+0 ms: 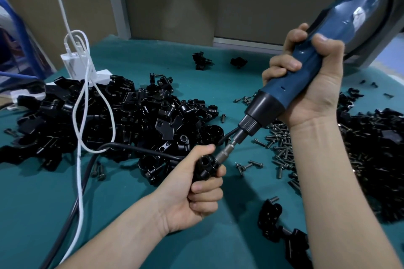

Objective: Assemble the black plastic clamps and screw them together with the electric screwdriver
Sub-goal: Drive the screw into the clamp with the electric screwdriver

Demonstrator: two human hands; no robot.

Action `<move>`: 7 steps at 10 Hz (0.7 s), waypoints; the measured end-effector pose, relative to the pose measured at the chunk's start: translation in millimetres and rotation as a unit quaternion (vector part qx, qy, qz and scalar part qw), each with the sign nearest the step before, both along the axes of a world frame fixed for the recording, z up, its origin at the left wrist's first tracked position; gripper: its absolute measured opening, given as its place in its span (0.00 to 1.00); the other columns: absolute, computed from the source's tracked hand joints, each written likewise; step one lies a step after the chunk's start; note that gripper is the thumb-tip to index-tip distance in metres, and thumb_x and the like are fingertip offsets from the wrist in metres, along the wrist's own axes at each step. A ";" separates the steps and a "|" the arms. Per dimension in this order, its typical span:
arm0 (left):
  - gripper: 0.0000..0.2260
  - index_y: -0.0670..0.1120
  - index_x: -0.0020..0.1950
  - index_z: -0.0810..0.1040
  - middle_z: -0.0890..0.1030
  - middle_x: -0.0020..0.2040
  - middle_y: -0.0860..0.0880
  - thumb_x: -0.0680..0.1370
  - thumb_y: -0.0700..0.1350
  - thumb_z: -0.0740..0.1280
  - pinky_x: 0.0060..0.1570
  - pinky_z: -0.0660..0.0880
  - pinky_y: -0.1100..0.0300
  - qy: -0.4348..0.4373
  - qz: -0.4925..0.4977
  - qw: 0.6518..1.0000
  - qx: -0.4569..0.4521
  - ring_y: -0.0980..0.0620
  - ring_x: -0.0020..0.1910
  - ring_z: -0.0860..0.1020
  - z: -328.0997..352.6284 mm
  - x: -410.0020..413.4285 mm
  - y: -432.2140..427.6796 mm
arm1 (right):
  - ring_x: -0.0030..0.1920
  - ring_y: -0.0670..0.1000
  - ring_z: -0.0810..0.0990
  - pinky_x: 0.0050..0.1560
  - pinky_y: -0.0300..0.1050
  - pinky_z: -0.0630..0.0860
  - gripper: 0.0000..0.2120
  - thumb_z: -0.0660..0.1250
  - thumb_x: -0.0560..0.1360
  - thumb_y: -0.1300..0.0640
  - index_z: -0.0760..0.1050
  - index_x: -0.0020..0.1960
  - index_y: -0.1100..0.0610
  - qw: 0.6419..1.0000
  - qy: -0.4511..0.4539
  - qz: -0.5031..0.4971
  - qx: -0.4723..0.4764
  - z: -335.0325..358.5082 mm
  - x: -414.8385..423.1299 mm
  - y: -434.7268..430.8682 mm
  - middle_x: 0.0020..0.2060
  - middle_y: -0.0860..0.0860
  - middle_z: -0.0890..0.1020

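Our left grip [194,194] clenches the clamp [206,167]; our right grip [312,85] wraps the screwdriver [341,28]. We should hold the bit [225,149] straight, pressing steadily.

Your left hand [192,199] holds a clamp [204,167] near the middle of the table [229,76]; your right hand [317,94] holds the screwdriver [282,90] above and right of it, bit touching the clamp. Behind your left hand lies a heap of clamp parts [131,111], a cable [81,129] draped over it (a charger [73,64] stands behind the heap). Screws [282,144] lie scattered right of the clamp, a second heap [376,155] further right. Nearest you, on the right, lie more clamps [270,218].
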State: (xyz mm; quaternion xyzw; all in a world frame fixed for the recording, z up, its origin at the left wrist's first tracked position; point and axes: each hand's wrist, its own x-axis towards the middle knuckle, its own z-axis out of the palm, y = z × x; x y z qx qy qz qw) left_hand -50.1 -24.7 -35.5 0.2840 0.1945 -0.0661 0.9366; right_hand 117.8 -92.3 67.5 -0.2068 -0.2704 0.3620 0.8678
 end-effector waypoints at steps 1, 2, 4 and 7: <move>0.16 0.44 0.31 0.74 0.58 0.18 0.54 0.64 0.56 0.70 0.14 0.52 0.68 0.002 0.008 1.000 0.008 0.59 0.15 0.57 -0.4 0.0 -0.8 | 0.24 0.42 0.69 0.27 0.35 0.70 0.05 0.57 0.72 0.56 0.70 0.46 0.53 1.000 -0.002 -0.003 -0.004 0.1 -0.9 0.1 0.36 0.45 0.76; 0.16 0.44 0.30 0.75 0.58 0.18 0.54 0.64 0.56 0.70 0.14 0.52 0.68 0.004 0.015 1.000 0.010 0.59 0.15 0.57 -0.9 -0.1 -1.1 | 0.24 0.42 0.69 0.27 0.34 0.69 0.05 0.57 0.72 0.56 0.70 0.45 0.53 1.000 -0.002 -0.004 -0.008 0.2 -1.9 1.0 0.36 0.45 0.76; 0.16 0.43 0.31 0.74 0.58 0.18 0.54 0.64 0.56 0.70 0.15 0.51 0.68 0.004 0.023 1.000 0.008 0.58 0.15 0.57 -1.6 0.0 -1.0 | 0.24 0.42 0.69 0.27 0.35 0.70 0.05 0.58 0.71 0.56 0.70 0.45 0.53 1.000 -0.005 -0.006 -0.010 0.2 -4.6 2.4 0.36 0.45 0.75; 0.16 0.43 0.31 0.74 0.58 0.17 0.53 0.65 0.55 0.70 0.14 0.51 0.68 0.003 0.034 0.999 -0.003 0.58 0.14 0.57 -1.8 -0.1 -1.8 | 0.24 0.42 0.70 0.27 0.35 0.70 0.05 0.58 0.71 0.57 0.70 0.45 0.54 1.000 -0.007 -0.005 -0.013 -0.6 -6.0 3.9 0.36 0.45 0.76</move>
